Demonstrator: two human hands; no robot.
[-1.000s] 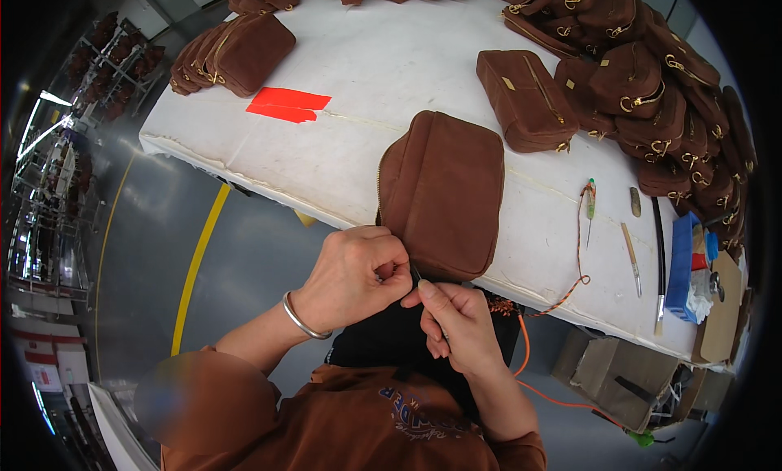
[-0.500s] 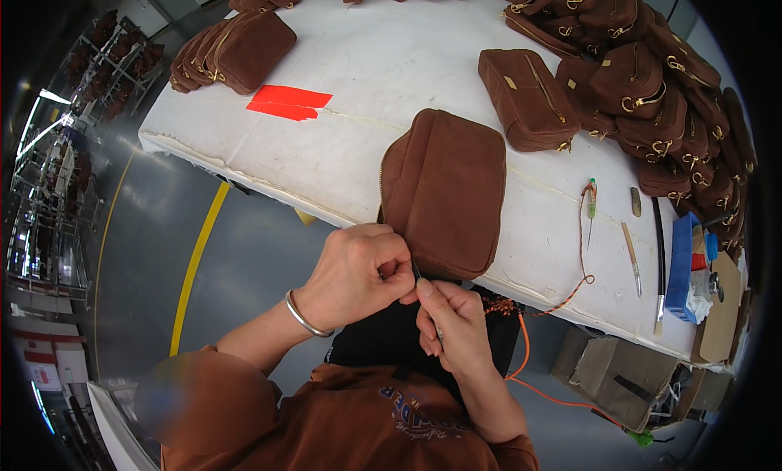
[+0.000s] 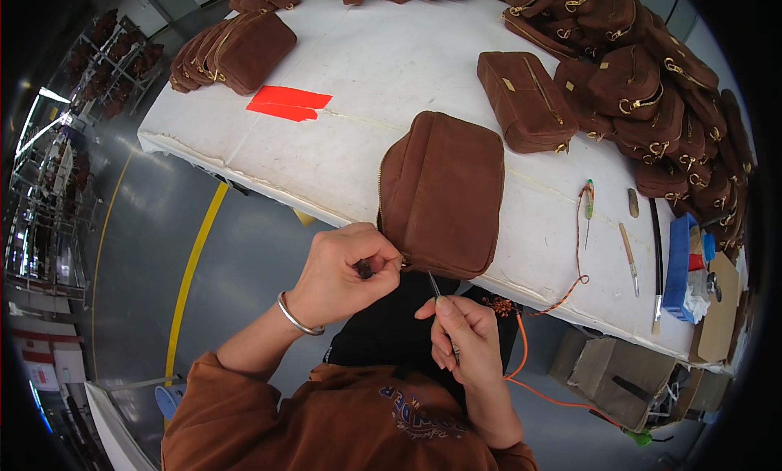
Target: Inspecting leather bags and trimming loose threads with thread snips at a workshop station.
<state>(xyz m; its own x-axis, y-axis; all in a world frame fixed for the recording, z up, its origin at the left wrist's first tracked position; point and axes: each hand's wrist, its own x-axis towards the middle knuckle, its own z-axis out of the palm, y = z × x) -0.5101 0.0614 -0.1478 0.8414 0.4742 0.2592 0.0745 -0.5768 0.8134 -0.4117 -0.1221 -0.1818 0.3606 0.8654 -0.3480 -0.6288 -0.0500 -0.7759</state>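
A brown zipped pouch (image 3: 448, 194) lies at the table's near edge, its gold zipper running down the left side. At its lower left corner, my left hand (image 3: 346, 267) is closed, thumb and forefinger pinching the zipper end, where a bit of gold metal shows. A dark patch is visible inside the curl of those fingers; I cannot tell what it is. Just below the pouch's bottom edge, my right hand (image 3: 468, 332) is closed around slim, pointed metal tweezers (image 3: 434, 285). Their tip points up toward the pouch and stands a little apart from my left fingers.
Another brown pouch (image 3: 528, 100) lies beyond, beside a large heap of pouches (image 3: 643, 88). A row of pouches (image 3: 244, 51) stands far left near red tape (image 3: 289, 103). At right are a green-handled tool (image 3: 589, 198), a brush (image 3: 629, 259) and a blue bin (image 3: 678, 263).
My right hand has drawn down and right, taking the tweezers' tip away from my left fingers. My left hand has shifted slightly left, still at the pouch's corner.
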